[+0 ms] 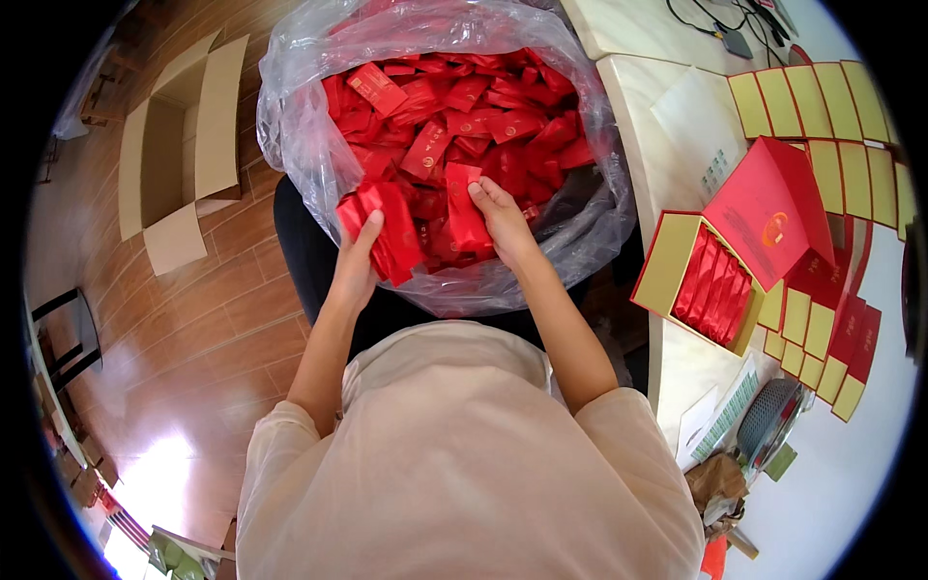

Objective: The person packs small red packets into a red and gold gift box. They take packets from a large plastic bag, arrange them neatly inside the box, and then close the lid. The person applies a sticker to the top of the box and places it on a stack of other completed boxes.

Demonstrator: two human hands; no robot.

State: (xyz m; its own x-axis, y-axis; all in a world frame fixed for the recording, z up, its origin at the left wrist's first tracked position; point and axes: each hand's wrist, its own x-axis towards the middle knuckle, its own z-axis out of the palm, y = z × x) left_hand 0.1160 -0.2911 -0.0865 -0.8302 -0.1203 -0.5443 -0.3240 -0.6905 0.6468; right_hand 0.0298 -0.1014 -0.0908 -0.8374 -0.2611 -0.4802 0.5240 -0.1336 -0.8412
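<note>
A large clear plastic bag (pixel 304 138) full of red foil sachets (pixel 522 125) stands open right in front of me. My left hand (pixel 357 261) grips a small stack of red sachets (pixel 388 228) over the bag's near left side. Between the thumb and fingers of my right hand (pixel 504 221) is a single red sachet (pixel 464 210), held over the pile. To the right, a red and gold gift box (pixel 670 268) sits at the table's edge with its lid raised. Inside it stands a row of red sachets (pixel 714 286).
Gold-sided boxes (pixel 805 101) are stacked along the table (pixel 631 94) on the right. Below them lie a printed sheet (pixel 725 413) and a round grey mesh object (pixel 765 417). An open cardboard carton (pixel 170 156) rests on the wood-look floor at left. Cables (pixel 754 29) lie at the far right.
</note>
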